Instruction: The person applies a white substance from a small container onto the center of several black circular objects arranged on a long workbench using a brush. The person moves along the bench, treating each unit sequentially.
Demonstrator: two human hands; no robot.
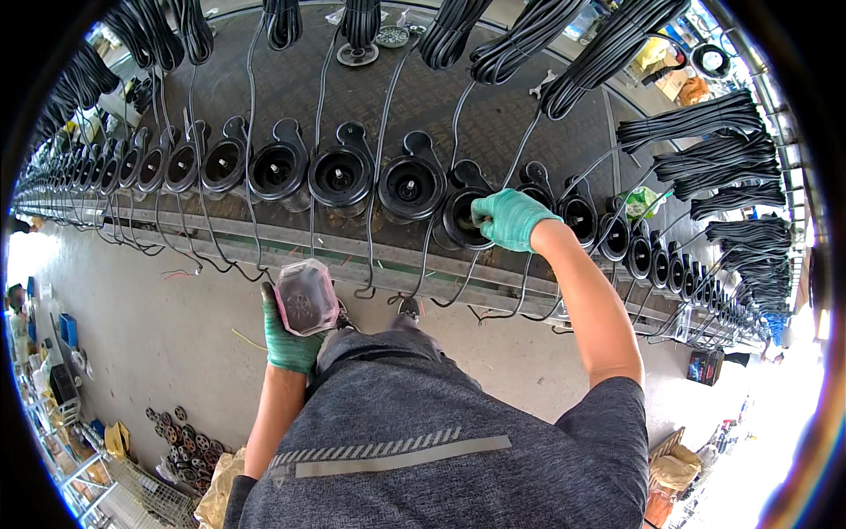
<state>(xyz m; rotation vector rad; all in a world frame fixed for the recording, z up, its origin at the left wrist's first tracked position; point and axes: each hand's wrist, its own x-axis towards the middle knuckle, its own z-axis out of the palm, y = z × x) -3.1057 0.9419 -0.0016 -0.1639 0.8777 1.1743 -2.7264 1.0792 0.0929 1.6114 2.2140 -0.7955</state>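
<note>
My left hand [289, 342], in a green glove, grips a clear pinkish plastic container [307, 298] with cut corners, held low in front of the bench. Its contents are hard to make out. My right hand [515, 220], gloved the same way, reaches down over a round black housing [461, 218] on the bench. Its fingers are drawn together and dip into the housing's cup; whatever they hold is hidden. To the left of it, another black housing [411, 188] shows a small metal shaft in its middle. Partly behind my right hand stands a further housing [536, 182].
A long row of similar housings runs both ways along the dark bench [291, 93]. Bundled black cables [592, 55] lie at the far side and right. Loose cable ends hang over the front edge. Round dark parts [187, 445] lie on the floor at lower left.
</note>
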